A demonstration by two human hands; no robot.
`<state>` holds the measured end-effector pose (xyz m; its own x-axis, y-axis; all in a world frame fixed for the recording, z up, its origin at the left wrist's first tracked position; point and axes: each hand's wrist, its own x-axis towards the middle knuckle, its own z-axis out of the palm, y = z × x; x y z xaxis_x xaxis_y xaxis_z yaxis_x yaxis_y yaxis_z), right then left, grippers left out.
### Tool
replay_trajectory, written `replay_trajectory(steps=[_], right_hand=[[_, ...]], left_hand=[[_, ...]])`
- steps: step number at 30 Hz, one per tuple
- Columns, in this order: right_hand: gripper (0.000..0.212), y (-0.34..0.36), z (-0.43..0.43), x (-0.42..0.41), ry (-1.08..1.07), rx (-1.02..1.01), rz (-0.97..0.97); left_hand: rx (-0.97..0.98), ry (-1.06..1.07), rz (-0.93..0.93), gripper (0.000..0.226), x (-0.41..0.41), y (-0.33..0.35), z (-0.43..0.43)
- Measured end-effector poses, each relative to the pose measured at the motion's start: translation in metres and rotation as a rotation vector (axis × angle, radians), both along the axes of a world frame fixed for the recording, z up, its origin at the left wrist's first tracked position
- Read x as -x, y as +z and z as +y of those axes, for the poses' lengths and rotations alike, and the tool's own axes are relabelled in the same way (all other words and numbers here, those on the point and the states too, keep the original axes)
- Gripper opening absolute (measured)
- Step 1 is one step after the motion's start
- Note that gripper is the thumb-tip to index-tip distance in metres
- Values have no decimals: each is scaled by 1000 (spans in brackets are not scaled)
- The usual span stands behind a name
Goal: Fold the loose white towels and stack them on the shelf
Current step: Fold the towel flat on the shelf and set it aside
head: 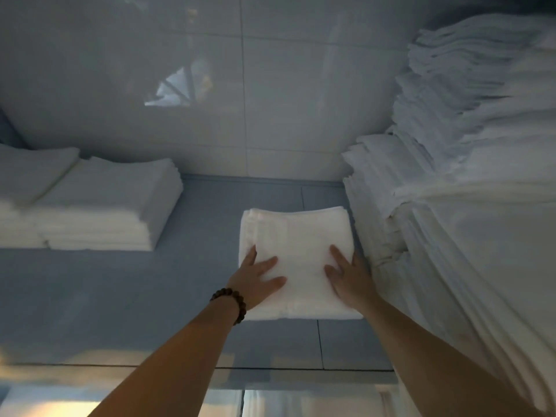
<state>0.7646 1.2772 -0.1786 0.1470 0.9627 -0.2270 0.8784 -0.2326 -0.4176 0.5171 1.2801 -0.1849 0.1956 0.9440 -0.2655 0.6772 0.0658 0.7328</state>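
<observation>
A folded white towel (pixel 296 251) lies flat on the grey-blue shelf (pixel 120 296), a little right of the middle. My left hand (pixel 255 276), with a dark bead bracelet at the wrist, rests palm down on the towel's near left part, fingers spread. On the near right part, my right hand (pixel 349 278) presses down flat the same way. Neither hand grips the cloth.
A low stack of folded white towels (pixel 99 206) sits at the left of the shelf. A tall, leaning pile of white linen (pixel 451 176) fills the right side, close to the towel. A glossy tiled wall (pixel 240 100) closes the back.
</observation>
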Motion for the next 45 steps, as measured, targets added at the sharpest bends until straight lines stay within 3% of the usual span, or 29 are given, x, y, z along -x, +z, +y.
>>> replay_trajectory(steps=[11,25,33,36,39,42,45], right_hand=[[55,8,-45,116,63,13,54],[57,5,-92,305,-37,27,48],[56,10,-101,352,-76,72,52],[58,15,-100,353,-87,87,-16],[60,22,-97,359,-68,-71,-280],[59,27,-86,383,177,-195,-397],[59,21,-71,399,354,-73,-386]], left_hand=[[-19,59,57,74,114,-5,-51],[48,7,6,59,299,6,-87],[44,-50,-18,61,344,12,-85],[-34,-18,186,67,342,15,-87],[-233,47,515,67,328,23,-87],[-395,-100,530,60,298,32,-82],[-339,-202,526,57,276,28,-71]])
